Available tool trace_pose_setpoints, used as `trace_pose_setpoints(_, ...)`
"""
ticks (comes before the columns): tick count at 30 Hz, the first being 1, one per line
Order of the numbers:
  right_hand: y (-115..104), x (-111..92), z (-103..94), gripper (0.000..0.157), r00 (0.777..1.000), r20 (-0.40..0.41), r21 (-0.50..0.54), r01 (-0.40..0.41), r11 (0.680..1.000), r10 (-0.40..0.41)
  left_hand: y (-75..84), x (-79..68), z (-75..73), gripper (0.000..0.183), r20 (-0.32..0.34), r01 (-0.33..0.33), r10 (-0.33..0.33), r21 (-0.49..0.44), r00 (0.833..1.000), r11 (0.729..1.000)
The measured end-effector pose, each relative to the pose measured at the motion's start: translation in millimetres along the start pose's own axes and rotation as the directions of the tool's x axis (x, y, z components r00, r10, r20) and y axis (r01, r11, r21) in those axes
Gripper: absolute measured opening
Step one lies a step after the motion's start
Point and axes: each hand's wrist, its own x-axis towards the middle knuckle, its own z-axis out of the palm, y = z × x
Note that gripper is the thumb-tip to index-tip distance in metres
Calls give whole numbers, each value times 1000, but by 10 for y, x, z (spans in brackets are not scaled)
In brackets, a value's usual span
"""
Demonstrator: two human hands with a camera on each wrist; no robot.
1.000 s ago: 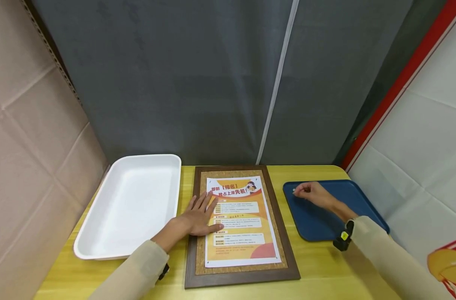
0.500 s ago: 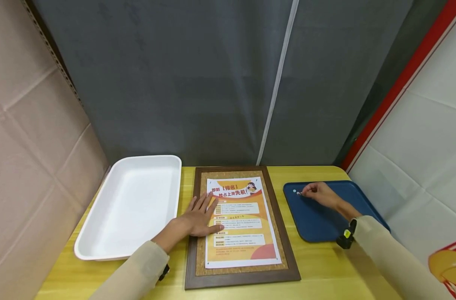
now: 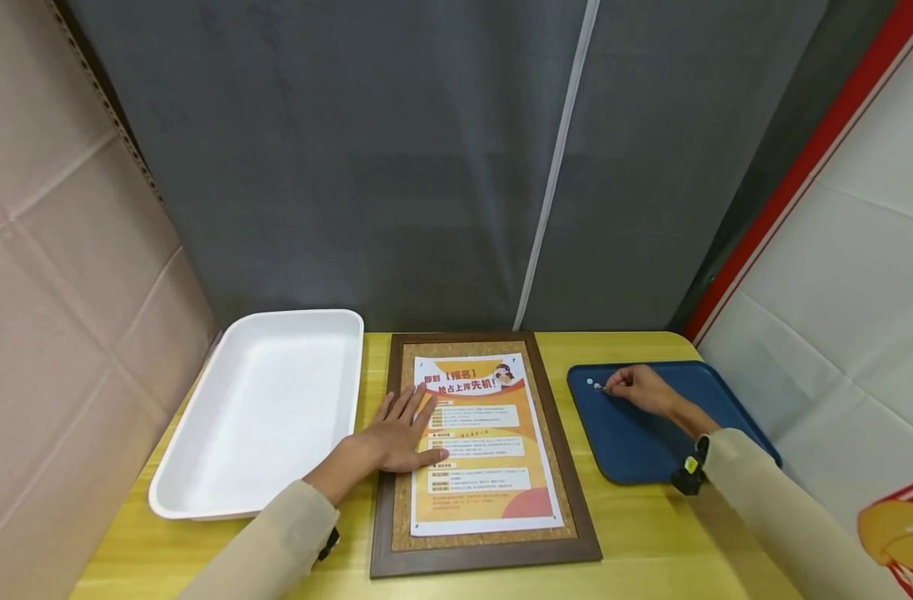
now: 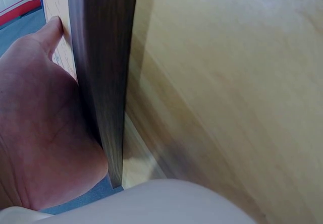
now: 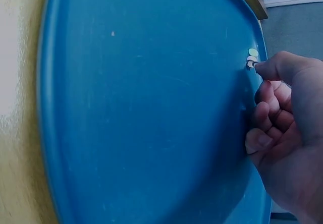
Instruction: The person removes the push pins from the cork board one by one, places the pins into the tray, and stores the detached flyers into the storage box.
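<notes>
My left hand (image 3: 396, 442) lies spread on the left side of a corkboard (image 3: 566, 515) with a dark brown wooden frame. Its fingertips rest on an orange and white poster (image 3: 475, 422), which has small dark marks at its corners. In the left wrist view the heel of the left hand (image 4: 45, 118) is beside the frame's edge. At the far left of a blue tray (image 3: 636, 454), my right hand (image 3: 642, 392) pinches a small thumbtack (image 5: 252, 63) between thumb and forefinger. A pale, round-headed thumbtack (image 5: 253, 52) lies beside it on the tray.
A deep white tray (image 3: 254, 417) stands to the left of the corkboard. Yellow wood-grain table (image 3: 636, 542) surrounds everything. A grey curtain (image 3: 351, 167) closes off the back, with pale panels at both sides.
My right hand has drawn slightly right across the blue tray, and a pale round thumbtack now shows to its left. The left hand has stayed on the poster.
</notes>
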Motion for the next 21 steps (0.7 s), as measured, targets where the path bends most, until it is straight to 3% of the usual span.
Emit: trace_pose_setpoints(21, -22, 20, 41, 12, 1000, -18, -42, -16, 999, 15, -16, 11, -7, 107, 5, -7, 7, 9, 1000, 1000)
